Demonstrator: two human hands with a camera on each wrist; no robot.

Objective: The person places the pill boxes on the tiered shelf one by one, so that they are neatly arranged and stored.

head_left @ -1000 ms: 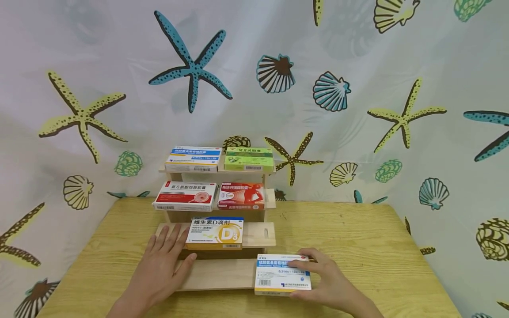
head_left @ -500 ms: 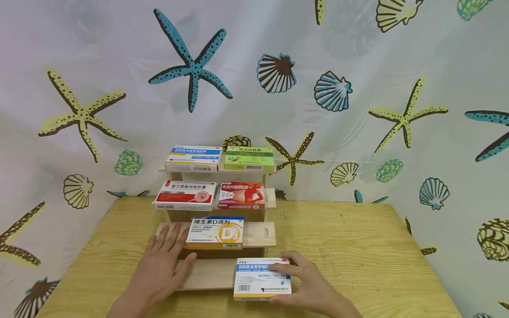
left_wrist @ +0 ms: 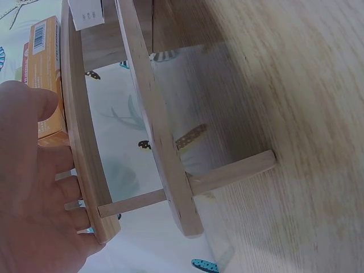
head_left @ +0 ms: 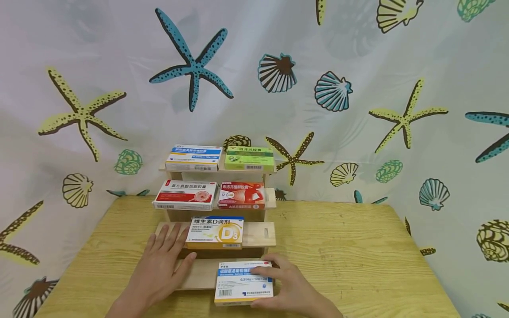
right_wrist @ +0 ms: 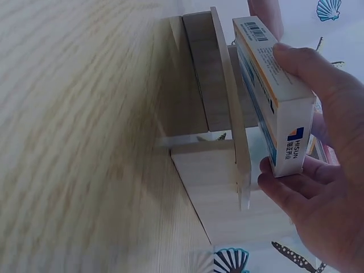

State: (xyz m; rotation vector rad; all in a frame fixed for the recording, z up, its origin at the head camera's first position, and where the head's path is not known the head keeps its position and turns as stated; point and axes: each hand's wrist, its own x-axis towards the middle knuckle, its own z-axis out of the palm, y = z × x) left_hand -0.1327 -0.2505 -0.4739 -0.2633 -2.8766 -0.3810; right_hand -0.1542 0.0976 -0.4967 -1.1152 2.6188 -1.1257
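Note:
My right hand (head_left: 292, 285) grips a white medicine box (head_left: 238, 289) with a blue band, holding it by its right end over the front step of a wooden stepped rack (head_left: 196, 274). In the right wrist view, thumb and fingers pinch opposite faces of the box (right_wrist: 293, 133), which is apart from the shelf board. My left hand (head_left: 161, 265) rests with extended fingers on the rack's left side, beside a vitamin D3 box (head_left: 216, 234). The left wrist view shows its thumb near that box's orange side (left_wrist: 48, 68).
Two boxes, one red and white (head_left: 184, 195) and one red (head_left: 241, 195), lie on the rack's second step from the top. A blue-and-white box (head_left: 193, 158) and a green box (head_left: 249, 159) lie on the top step. A patterned curtain hangs behind the wooden table (head_left: 338, 247).
My right hand has carried the white medicine box leftward and slightly toward me along the front step. My left hand has stayed in place on the rack.

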